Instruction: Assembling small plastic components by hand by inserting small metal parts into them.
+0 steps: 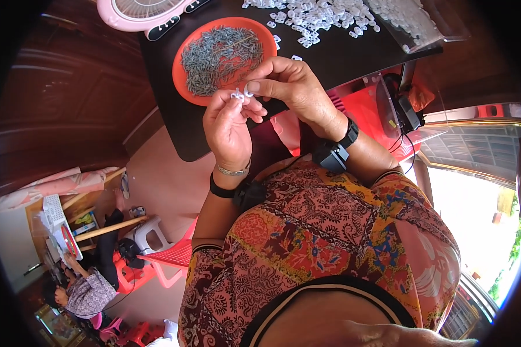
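Job: looks partway | your left hand (230,130) pinches one white bit (237,96), right hand (298,87) pinches second white bit (248,91) close by | waiting: grey pins (214,58) in orange plate (178,72), white pile (330,14) on surface (185,139) | finished ones: can't tell

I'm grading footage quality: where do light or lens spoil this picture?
Head view: the opening at right is blown out to white, the wooden panelling at left sits dim; the fisheye blackens the corners and bows edges near the rim; the left hand and right hand look fairly sharp, but fine detail on their white pieces is lost.
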The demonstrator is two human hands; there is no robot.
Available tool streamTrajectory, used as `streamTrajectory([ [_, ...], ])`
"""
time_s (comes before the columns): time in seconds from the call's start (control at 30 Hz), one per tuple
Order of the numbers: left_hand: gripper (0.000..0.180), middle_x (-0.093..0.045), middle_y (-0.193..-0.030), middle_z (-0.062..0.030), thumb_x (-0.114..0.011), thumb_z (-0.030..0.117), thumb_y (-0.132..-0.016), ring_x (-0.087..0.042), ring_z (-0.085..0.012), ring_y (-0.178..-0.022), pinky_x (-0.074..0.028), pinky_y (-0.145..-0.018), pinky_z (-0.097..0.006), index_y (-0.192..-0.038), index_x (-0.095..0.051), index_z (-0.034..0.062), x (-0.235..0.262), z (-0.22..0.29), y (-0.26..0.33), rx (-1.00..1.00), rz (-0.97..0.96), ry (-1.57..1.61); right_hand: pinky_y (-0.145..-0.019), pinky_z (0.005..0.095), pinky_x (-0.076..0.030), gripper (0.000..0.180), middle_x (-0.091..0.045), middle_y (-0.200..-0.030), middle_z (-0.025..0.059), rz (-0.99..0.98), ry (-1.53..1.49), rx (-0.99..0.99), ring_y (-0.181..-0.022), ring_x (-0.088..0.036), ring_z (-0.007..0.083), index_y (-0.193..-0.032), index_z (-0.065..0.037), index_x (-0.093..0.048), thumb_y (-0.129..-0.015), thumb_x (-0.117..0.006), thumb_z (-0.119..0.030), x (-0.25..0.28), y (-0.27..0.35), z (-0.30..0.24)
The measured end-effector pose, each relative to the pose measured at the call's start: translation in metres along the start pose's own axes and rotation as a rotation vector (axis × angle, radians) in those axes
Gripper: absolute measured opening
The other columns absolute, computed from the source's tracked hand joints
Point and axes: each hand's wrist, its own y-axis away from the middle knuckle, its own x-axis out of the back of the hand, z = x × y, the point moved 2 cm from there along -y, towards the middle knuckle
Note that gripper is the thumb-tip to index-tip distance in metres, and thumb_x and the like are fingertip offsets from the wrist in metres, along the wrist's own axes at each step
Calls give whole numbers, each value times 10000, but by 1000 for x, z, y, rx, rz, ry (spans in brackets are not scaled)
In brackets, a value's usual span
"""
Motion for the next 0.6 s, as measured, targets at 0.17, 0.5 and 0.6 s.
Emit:
streamTrajectory([
  [0.17,170,-620,-751,-136,-457,146,-918,-600,-196,-634,-469,-581,-270,-880,-521,-7,2,2,3,-7,36,-14,-731,216,-499,62,-662,-836,27,-73,82,-9,-790,-613,75,-905,-4,-642,-844,-644,-16,4,0,-5],
  [0.5,125,-586,-704,-62,-498,119,-900,-535,-103,-578,-395,-527,-208,-833,-533,19,-7,4,8,108,97,-211,-690,199,-477,143,-657,-844,17,-65,-13,-107,-732,-594,68,-980,-25,-637,-847,-651,-76,22,2,2],
  [0.6,119,-563,-673,-41,-496,105,-891,-495,-80,-558,-357,-508,-198,-807,-519,25,-10,4,6,133,86,-298,-672,197,-474,141,-662,-839,14,-60,-74,-83,-737,-603,70,-987,-23,-646,-856,-640,-77,24,1,4],
])
